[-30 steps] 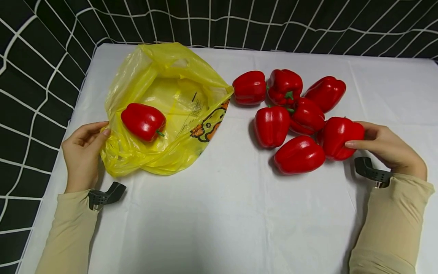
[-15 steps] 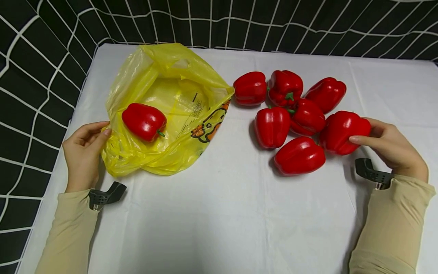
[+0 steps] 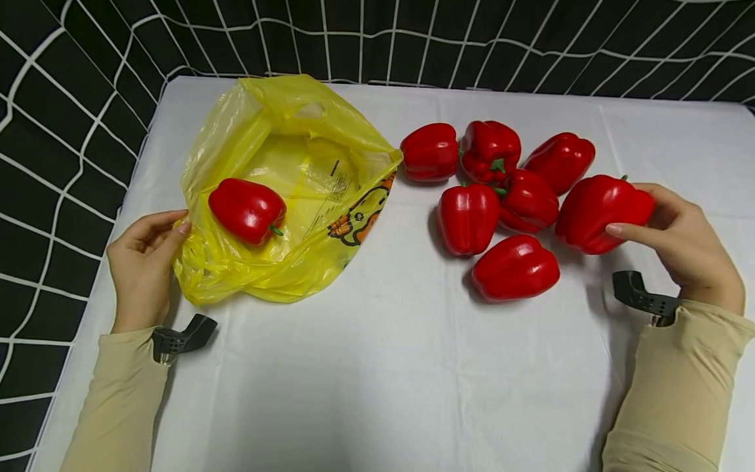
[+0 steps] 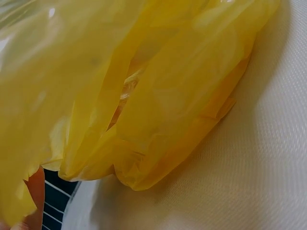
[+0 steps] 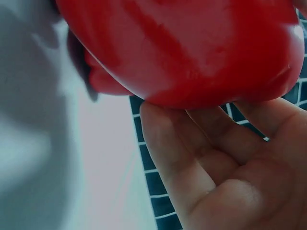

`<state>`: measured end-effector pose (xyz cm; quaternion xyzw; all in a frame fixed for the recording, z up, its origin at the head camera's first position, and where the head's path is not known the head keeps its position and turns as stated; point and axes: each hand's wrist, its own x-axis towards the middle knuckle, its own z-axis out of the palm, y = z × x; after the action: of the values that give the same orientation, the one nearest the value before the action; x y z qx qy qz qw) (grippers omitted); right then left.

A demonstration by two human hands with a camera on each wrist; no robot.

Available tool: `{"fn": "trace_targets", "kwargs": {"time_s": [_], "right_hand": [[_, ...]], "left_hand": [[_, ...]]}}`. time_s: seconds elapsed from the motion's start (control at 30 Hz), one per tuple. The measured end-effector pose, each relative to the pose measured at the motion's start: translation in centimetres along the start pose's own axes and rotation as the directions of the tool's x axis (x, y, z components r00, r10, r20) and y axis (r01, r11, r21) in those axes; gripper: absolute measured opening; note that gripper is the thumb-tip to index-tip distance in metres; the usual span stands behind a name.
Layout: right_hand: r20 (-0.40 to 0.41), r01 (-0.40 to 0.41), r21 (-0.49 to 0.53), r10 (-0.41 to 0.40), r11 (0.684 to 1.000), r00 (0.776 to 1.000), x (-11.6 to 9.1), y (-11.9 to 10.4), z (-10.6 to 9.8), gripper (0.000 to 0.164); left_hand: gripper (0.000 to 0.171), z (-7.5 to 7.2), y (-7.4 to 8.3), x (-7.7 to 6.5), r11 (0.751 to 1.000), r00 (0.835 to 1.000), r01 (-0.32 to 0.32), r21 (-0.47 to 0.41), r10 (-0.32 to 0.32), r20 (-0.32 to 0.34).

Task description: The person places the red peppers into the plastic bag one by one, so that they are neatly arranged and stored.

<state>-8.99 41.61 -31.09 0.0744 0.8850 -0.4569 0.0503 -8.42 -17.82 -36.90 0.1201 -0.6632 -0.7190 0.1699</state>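
At the far left, the left hand (image 3: 141, 269) pinches the rim of a yellow plastic carrier bag (image 3: 283, 278) between thumb and fingers; the bag's mouth gapes wide. Inside, toward that hand, a single red bell pepper (image 3: 246, 210) lies on its side, green stem (image 3: 276, 230) toward the lower right. Right of the bag, on the white cloth (image 3: 354, 387), six loose bell peppers (image 3: 468, 219) sit grouped together, the leftmost just beside the bag's corner. At the right end, the right hand (image 3: 693, 246) grips another bell pepper (image 3: 604, 213), seemingly raised off the cloth. Of the eight peppers visible, one is in the bag, one in hand and six outside, so the work looks to be at an early stage, with seven peppers left unbagged.
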Motion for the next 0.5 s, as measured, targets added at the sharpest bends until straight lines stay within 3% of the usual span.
{"fn": "trace_targets", "kwargs": {"time_s": [0.3,0.5], "right_hand": [[-0.035,0.077,0.230,-0.071,0.970,0.997,-0.5,-1.9,0.1,0.048],[-0.152,0.129,0.345,-0.080,0.930,0.985,-1.3,-3.3,0.7,0.049]], "left_hand": [[0.018,-0.1,0.1,-0.1,1.000,1.000,0.016,-0.004,-0.016,-0.001],[0.016,0.1,0.1,-0.1,0.999,1.000,0.008,-0.036,-0.008,-0.004]]}}
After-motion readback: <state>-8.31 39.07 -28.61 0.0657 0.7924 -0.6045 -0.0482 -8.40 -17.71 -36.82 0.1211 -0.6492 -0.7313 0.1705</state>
